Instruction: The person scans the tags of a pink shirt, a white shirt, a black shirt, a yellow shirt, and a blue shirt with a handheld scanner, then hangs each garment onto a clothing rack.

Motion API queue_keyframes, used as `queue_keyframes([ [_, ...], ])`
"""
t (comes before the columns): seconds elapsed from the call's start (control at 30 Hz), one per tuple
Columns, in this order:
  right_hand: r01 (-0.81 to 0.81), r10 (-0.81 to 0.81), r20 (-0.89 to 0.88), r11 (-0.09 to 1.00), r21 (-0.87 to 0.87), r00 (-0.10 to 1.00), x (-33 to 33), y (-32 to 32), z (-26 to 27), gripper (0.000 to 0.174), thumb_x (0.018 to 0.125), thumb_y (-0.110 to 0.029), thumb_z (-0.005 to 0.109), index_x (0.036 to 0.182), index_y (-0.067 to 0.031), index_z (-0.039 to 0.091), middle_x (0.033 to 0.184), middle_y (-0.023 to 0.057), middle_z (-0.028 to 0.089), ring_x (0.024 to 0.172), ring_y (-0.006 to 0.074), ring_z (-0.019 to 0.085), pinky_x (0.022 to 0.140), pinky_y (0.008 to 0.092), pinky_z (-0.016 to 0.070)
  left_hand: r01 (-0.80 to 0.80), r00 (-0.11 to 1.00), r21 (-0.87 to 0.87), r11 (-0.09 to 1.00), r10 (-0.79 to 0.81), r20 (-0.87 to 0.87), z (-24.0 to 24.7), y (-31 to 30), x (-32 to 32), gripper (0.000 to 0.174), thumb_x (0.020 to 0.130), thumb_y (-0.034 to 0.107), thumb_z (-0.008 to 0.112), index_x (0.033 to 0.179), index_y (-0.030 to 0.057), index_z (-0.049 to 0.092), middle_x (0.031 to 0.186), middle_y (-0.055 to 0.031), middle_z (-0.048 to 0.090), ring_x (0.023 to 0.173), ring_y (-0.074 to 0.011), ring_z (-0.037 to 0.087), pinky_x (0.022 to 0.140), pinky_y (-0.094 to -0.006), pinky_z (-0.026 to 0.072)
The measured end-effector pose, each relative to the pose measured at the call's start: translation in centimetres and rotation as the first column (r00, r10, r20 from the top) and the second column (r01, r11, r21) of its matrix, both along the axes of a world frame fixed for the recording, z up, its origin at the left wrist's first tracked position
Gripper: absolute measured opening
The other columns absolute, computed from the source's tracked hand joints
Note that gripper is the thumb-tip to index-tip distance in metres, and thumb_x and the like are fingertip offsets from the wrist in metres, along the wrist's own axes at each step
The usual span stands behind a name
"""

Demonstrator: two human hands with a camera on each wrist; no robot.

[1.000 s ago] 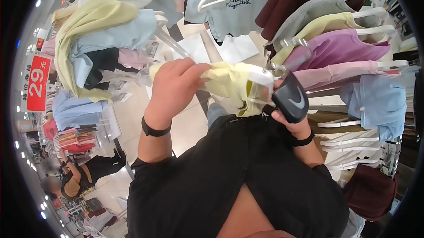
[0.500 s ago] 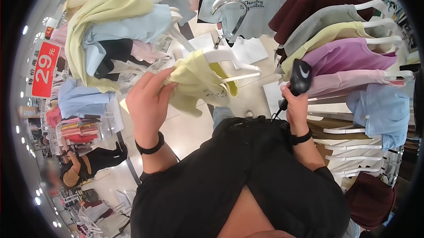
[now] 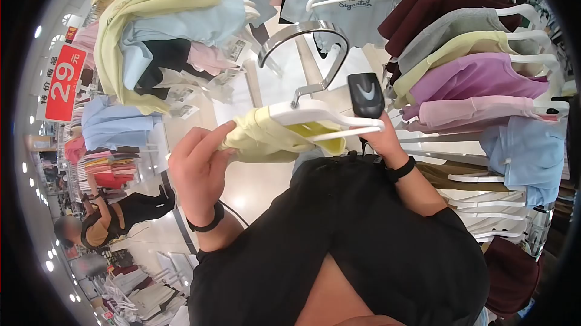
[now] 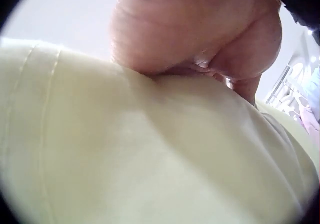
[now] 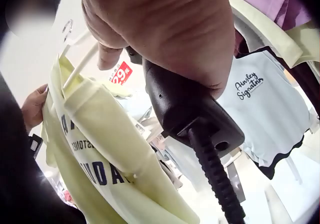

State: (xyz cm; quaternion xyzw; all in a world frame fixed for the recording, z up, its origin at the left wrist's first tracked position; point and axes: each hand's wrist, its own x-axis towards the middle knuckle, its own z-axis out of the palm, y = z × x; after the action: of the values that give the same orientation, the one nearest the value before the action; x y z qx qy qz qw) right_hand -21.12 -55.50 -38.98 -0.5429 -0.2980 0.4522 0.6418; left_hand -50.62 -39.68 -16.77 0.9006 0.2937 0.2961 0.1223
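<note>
Fingers and thumb of my left hand [image 3: 200, 162] pinch the shoulder area of a pale yellow T-shirt [image 3: 263, 141]. The shirt hangs on a white hanger [image 3: 302, 110], whose big metal hook rises toward the head camera. My right hand [image 3: 385, 139] grips a black handheld barcode scanner [image 3: 366, 96] just beyond the hanger's right end. In the right wrist view, a ribbed cable [image 5: 215, 174] leaves the scanner's handle, and the shirt shows dark lettering. The left wrist view has the yellow cloth [image 4: 115, 144] close up under my left hand, its fingertips mostly hidden.
A rack of hung shirts, including a purple shirt [image 3: 472, 81], runs along the right. To the left lie draped garments with a yellow one [image 3: 115, 65] on top, beside a red price sign [image 3: 65, 84]. A light blue shirt [image 3: 345, 2] hangs ahead. Another person [image 3: 115, 220] stands far left.
The scanner was close against the shirt a second ago, swung away to the right, and is now back left near the hanger's end. The shirt has turned, bringing the hanger's hook up toward the head camera.
</note>
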Motion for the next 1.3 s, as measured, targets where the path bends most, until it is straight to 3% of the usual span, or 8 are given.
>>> queue_keyframes([
  [0.1,-0.165,0.1,0.261,0.957,0.239,0.96,-0.5,0.7,-2.2,0.077,0.077,-0.003,0.088,0.144,-0.0039,0.051,0.128,0.0049,0.064,0.112,0.0127,0.062,0.094,0.0307,0.0535,0.06,0.998,-0.055,0.997,-0.059,0.033,-0.3,-0.5,0.4,0.043,0.068,0.001,0.082,0.11,0.0077,0.079,0.074,-0.0072,0.06,0.062,-0.0224,0.057,0.056,-0.0341,0.0433],
  [0.17,-0.335,0.361,-0.101,0.919,0.206,0.927,-0.6,0.7,-0.1,0.095,0.07,-0.009,0.095,0.151,-0.004,0.045,0.139,0.0069,0.059,0.126,0.016,0.056,0.106,0.0331,0.0471,0.115,0.993,-0.078,0.99,-0.113,0.031,-0.9,-0.6,0.6,0.044,0.066,0.002,0.083,0.109,0.0074,0.079,0.074,-0.0069,0.06,0.062,-0.0218,0.057,0.056,-0.0339,0.0428],
  [0.3,-0.441,0.444,-0.036,0.895,0.062,0.895,-1.4,0.0,4.3,0.12,0.058,-0.023,0.103,0.157,-0.0047,0.036,0.15,0.0076,0.052,0.138,0.0179,0.047,0.118,0.0359,0.0349,0.208,0.977,-0.098,0.973,-0.213,-0.034,-1.2,-0.6,1.7,0.045,0.063,0.004,0.084,0.108,0.0074,0.079,0.072,-0.0061,0.058,0.061,-0.0221,0.055,0.055,-0.0343,0.0416],
  [0.57,-0.489,0.489,0.323,0.868,-0.088,0.81,-0.8,-0.9,5.5,0.107,0.067,-0.026,0.098,0.154,-0.0043,0.038,0.147,0.0149,0.055,0.134,0.0256,0.055,0.112,0.0383,0.0423,0.252,0.966,-0.119,0.96,-0.257,-0.024,-2.3,0.3,1.9,0.046,0.063,0.002,0.084,0.108,0.0055,0.078,0.071,-0.0068,0.058,0.06,-0.022,0.054,0.054,-0.0336,0.0405],
  [0.7,-0.545,0.458,0.417,0.831,0.112,0.785,-0.6,-1.3,5.3,0.101,0.07,-0.034,0.095,0.151,-0.0038,0.041,0.136,0.0157,0.061,0.132,0.0283,0.058,0.109,0.0394,0.045,0.262,0.964,-0.149,0.953,-0.267,-0.011,-2.9,0.9,1.9,0.046,0.064,0.0,0.083,0.11,0.0044,0.078,0.072,-0.0077,0.058,0.06,-0.022,0.054,0.054,-0.0328,0.0402],
  [0.9,-0.235,0.236,0.093,0.972,-0.022,0.967,-0.4,-1.4,3.7,0.091,0.074,-0.018,0.09,0.15,-0.0002,0.045,0.143,0.0098,0.06,0.13,0.0159,0.055,0.112,0.0326,0.0418,0.253,0.966,-0.155,0.955,-0.258,-0.012,-2.7,1.5,1.8,0.045,0.066,-0.001,0.083,0.111,0.0038,0.078,0.073,-0.0079,0.059,0.06,-0.0207,0.054,0.054,-0.0316,0.0402],
  [1.03,-0.116,0.131,0.17,0.989,-0.09,0.977,2.0,-2.0,2.6,0.075,0.074,0.003,0.07,0.146,0.0028,0.047,0.133,0.0066,0.061,0.122,0.0132,0.056,0.108,0.0308,0.0438,0.215,0.974,-0.148,0.965,-0.222,-0.034,-2.6,2.3,0.6,0.045,0.068,-0.003,0.083,0.112,0.0034,0.077,0.075,-0.0079,0.061,0.06,-0.0203,0.054,0.055,-0.0307,0.0414],
  [1.3,-0.019,0.058,0.267,0.989,-0.144,0.962,3.3,-2.4,3.5,0.064,0.073,-0.006,0.073,0.134,0.0024,0.055,0.115,0.0095,0.068,0.105,0.0182,0.062,0.098,0.0323,0.0482,0.094,0.995,-0.171,0.981,-0.098,-0.013,-4.0,3.7,-1.5,0.041,0.074,-0.002,0.081,0.114,0.0017,0.076,0.079,-0.0096,0.062,0.066,-0.0196,0.056,0.06,-0.0296,0.0431],
])
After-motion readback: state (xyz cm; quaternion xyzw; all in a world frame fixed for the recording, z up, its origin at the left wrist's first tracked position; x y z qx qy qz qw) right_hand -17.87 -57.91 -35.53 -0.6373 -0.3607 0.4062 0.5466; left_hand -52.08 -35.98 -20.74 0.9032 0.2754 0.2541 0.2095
